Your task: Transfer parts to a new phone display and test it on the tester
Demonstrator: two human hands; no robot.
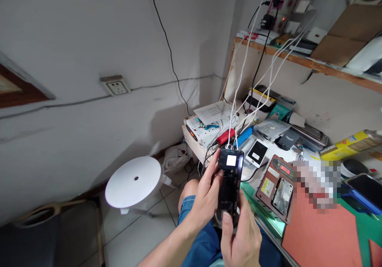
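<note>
A black handheld device (228, 191), with a lit white square near its top, is held upright over my lap. My left hand (209, 189) grips its left side, one finger lying along the edge and another fingertip on its front. My right hand (243, 233) closes round the lower right part, the thumb at the bottom front. White cables (238, 88) run down to the device's top end; whether they plug in there I cannot tell. Just beyond it, a white phone (257, 153) with a dark screen lies on the workbench.
Right of my hands is a brown heating plate (276, 189) with red digits, beside an orange mat (322, 235). A white box (198, 131) holding pliers stands at the bench's left end. On the floor to the left is a round white stool (134, 183). A shelf (298, 58) overhangs the bench.
</note>
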